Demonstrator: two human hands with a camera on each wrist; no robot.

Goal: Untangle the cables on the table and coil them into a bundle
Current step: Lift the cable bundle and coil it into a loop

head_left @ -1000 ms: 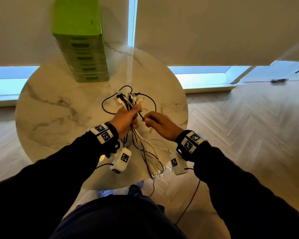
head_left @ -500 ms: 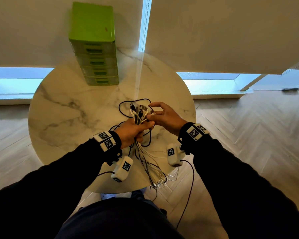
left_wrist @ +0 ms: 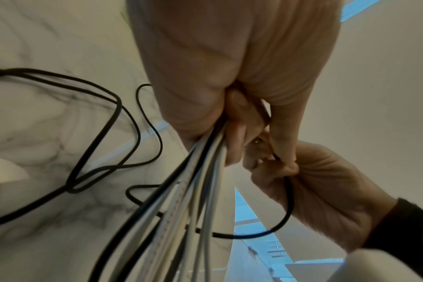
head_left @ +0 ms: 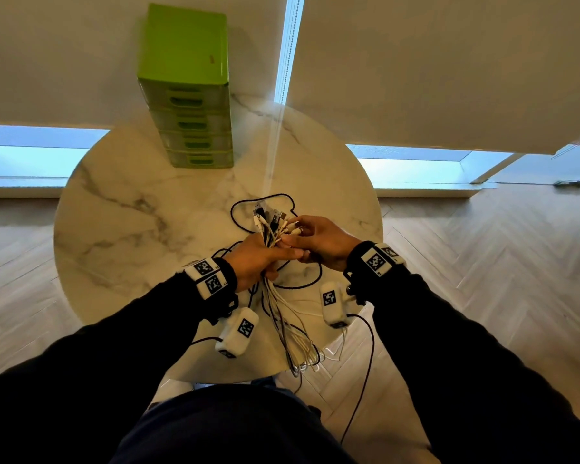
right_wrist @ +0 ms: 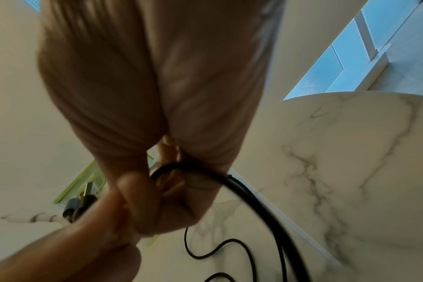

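A bunch of black and white cables (head_left: pixel 271 226) stands gathered above the round marble table (head_left: pixel 131 236). My left hand (head_left: pixel 258 259) grips the bunch in its fist, plug ends fanning out above it and strands (left_wrist: pixel 181 200) trailing down past the table's near edge (head_left: pixel 298 343). My right hand (head_left: pixel 318 236) sits just right of the plugs, its fingertips pinching among them, and a black cable (right_wrist: pixel 249 192) runs through its curled fingers. Loose black loops (head_left: pixel 245 204) lie on the marble behind and below the hands.
A green drawer unit (head_left: pixel 191 95) stands at the table's far side against the wall. Wooden floor surrounds the table, with low windows left and right. Thin black leads hang from the white wrist camera units (head_left: pixel 238 331).
My right hand has come up from beside the left fist to the plug ends and now pinches among them. The view has shifted so the table and drawers sit farther right.
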